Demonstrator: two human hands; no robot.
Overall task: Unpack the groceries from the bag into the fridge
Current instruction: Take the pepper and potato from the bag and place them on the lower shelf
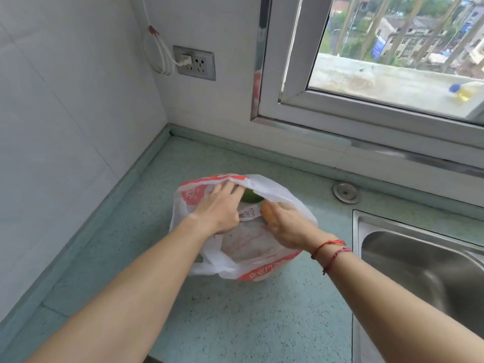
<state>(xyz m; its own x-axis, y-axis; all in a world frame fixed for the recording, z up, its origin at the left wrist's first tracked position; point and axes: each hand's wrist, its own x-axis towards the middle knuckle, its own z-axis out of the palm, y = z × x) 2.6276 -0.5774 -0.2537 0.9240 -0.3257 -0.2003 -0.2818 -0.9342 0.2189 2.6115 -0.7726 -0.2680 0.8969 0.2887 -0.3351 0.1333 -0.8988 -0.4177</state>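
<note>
A white plastic bag [251,247] with red print lies on the green countertop [235,323], its mouth facing the window. My left hand [218,210] reaches into the mouth with its fingers fairly straight, pressing the bag's upper left flap aside. A green round fruit [250,197] shows just beyond those fingers. My right hand [286,225] is inside the bag too, its fingers curled round an orange fruit [267,214]. A white price label [248,214] sits between the two hands. The fridge is out of view.
A steel sink [424,271] lies to the right of the bag, with a round metal cap [345,193] behind it. White tiled walls meet at the left corner, holding a socket [195,62] with a plugged-in cable. A window is above the counter.
</note>
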